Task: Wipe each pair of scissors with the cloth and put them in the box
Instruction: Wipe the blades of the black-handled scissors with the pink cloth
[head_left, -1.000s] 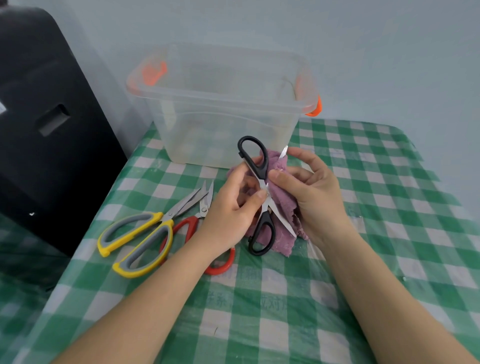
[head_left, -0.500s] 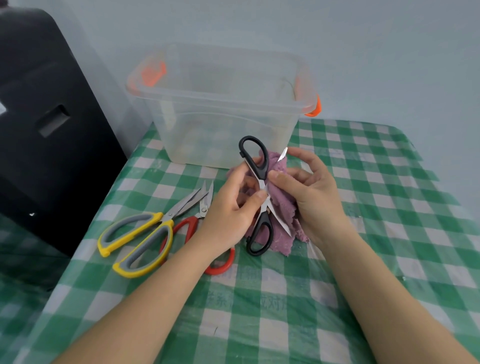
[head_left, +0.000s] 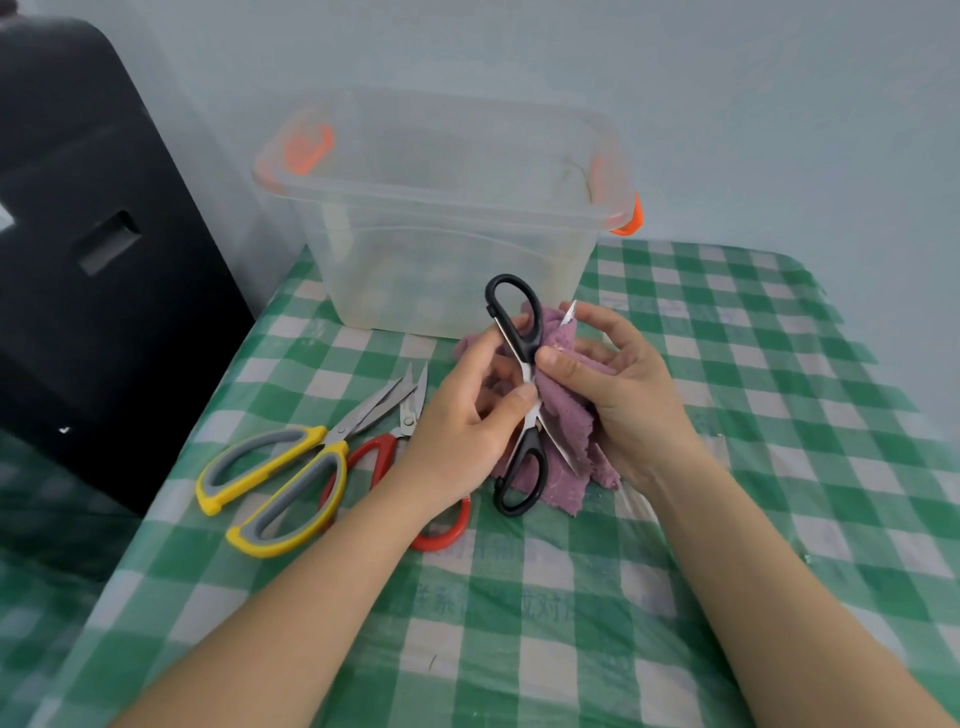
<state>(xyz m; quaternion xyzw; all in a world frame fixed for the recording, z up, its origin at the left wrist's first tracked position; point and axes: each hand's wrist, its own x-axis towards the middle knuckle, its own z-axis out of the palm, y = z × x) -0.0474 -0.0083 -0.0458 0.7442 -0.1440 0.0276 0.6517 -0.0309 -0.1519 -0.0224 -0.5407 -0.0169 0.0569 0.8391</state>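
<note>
Evidently the job is at its first pair, with nothing yet stored. Nearest the viewer, two bare forearms reach over the green-and-white checked plastic tablecloth (head_left: 519, 649). The left hand (head_left: 462, 431) pinches the black-handled steel scissors (head_left: 519, 395) near the pivot, thumb and fingers curled round them, holding them splayed wide open and roughly upright, one loop low near the table and the other raised. The right hand (head_left: 623, 395) grips the crumpled purple terry cloth (head_left: 563, 415), fingers curled into it and thumb pressing it against the blade by the pivot; one blade tip pokes out above the cloth beside the fingers. So wiping of this pair looks to be in progress, and I judge it not ready for storing. Just left of the hands, lying flat on the cloth-covered table, wait the large yellow-and-grey-handled scissors (head_left: 275, 483) and, partly under the left wrist, the red-handled scissors (head_left: 415, 467), their blades overlapping; both appear untouched. Farther back stands the clear plastic storage box with orange latches (head_left: 447, 249), lidless, and I can make out no scissors inside. Count: three pairs of scissors, one cloth, one box; one pair being wiped, two left to wipe, all three left to box.
</note>
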